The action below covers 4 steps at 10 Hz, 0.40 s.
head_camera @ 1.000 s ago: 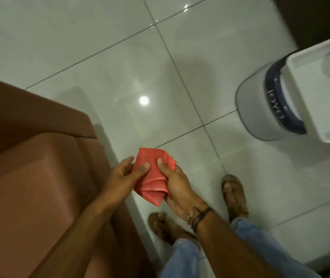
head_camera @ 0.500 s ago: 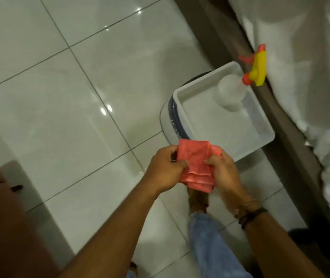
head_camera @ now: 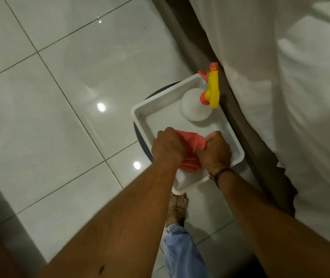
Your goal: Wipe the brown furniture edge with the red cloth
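Just red cloth (head_camera: 188, 149) w/ both hands, unlabelled

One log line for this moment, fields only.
hands: left hand + right hand gripping folded red cloth | position: over white square plastic tray | wiping: not underway

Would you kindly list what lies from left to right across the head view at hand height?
Tiled floor → left hand → red cloth → right hand → white tray's rim → brown furniture edge → white sheet.
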Available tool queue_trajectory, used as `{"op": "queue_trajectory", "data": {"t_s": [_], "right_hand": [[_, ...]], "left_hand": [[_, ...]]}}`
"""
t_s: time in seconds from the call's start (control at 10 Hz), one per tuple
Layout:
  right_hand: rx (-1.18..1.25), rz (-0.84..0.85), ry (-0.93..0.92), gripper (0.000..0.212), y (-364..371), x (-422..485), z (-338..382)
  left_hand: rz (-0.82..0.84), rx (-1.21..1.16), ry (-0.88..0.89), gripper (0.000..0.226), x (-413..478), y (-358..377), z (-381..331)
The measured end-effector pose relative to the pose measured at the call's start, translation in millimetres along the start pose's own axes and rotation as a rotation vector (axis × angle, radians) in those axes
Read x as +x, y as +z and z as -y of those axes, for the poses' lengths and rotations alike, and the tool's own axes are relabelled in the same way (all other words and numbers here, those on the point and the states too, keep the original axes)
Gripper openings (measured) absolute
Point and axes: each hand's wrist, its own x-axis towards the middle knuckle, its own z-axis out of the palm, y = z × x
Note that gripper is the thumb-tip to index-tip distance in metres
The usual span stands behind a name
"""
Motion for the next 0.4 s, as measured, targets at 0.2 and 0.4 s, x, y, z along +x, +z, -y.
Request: {"op": "queue_trajectory", "data": {"t_s": [0.2,0.4], "right_hand": [[-0.121,-0.076,-0.073,0.065,3,1,9],[-0.097,-0.049,-0.069,0.071,-16,-55,43]], "left_hand": [[-0.26,0.072,0.171,0.03,-4,11,5],[-0.443,-0.016,0.261,0.031,-60,2,36]]}}
